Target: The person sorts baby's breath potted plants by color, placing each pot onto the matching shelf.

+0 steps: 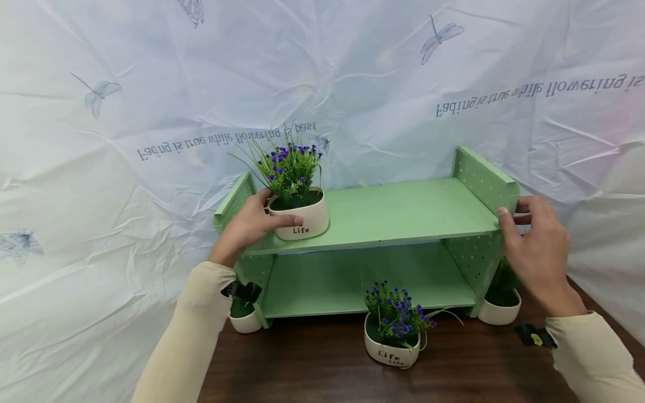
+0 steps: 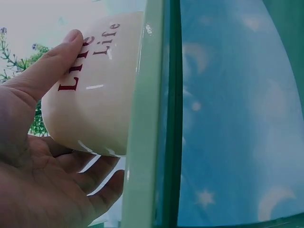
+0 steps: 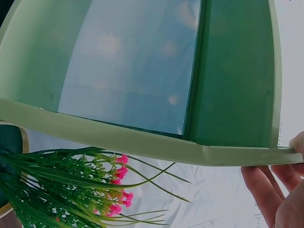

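Head: left fingers (image 1: 262,196) grip a white pot (image 1: 313,217), right fingers (image 1: 530,205) pinch the green shelf (image 1: 398,212)

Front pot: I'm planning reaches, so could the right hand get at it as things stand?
Probably yes: the front pot stands before the shelf, nothing visibly blocking it; the right hand would first release the shelf.

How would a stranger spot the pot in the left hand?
Find the green shelf. On top, near its left end, the left hand grips a white pot of purple flowers. It's the only pot up there; the other purple-flowered one stands on the table.
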`<state>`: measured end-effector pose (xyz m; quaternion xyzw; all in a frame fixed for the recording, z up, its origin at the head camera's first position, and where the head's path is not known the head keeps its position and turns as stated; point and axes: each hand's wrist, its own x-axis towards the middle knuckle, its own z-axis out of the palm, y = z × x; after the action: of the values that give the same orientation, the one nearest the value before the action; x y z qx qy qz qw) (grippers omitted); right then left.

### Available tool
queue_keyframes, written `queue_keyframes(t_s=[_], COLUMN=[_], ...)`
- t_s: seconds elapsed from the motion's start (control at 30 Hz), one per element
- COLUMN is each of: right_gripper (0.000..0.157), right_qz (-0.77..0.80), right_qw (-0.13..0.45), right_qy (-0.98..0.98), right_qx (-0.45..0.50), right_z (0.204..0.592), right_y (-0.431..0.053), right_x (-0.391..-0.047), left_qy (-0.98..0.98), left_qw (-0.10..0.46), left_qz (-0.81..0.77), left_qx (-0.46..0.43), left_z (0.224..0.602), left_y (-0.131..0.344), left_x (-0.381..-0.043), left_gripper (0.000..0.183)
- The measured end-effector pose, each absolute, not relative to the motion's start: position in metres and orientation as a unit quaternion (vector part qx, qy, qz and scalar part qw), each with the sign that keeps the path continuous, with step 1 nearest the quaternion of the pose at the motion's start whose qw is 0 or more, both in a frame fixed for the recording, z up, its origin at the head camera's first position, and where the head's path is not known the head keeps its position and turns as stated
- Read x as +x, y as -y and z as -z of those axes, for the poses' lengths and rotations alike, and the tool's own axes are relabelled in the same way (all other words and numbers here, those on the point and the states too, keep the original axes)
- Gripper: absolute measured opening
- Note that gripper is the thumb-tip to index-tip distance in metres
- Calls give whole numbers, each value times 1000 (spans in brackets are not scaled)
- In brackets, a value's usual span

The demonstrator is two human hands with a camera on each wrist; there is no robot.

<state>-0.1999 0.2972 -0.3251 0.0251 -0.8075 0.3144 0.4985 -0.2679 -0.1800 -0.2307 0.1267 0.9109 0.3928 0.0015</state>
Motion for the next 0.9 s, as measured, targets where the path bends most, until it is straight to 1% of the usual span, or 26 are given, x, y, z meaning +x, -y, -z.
queue_keyframes(t_s=[0.23,0.33,0.47,0.9], right_gripper=[29,29,29,28], right_qz=[-315,-315,-316,-313], right_qw=[504,504,503,504], right_qy=[804,803,804,804], right_qx=[25,27,28,32], right_z=[327,327,328,329], right_y=[-299,-299,-299,-298], right_x=[-201,-201,-201,-200], left_qy=[-874,-861,-852,-844], left_qw=[14,16,13,10], left_qz=[-464,-487,-502,-510], left_qx=[143,145,148,168], left_z=[240,243,245,250], left_y=[186,190,193,193], left_x=[-272,-272,-274,-277], left_gripper=[108,108,109,101])
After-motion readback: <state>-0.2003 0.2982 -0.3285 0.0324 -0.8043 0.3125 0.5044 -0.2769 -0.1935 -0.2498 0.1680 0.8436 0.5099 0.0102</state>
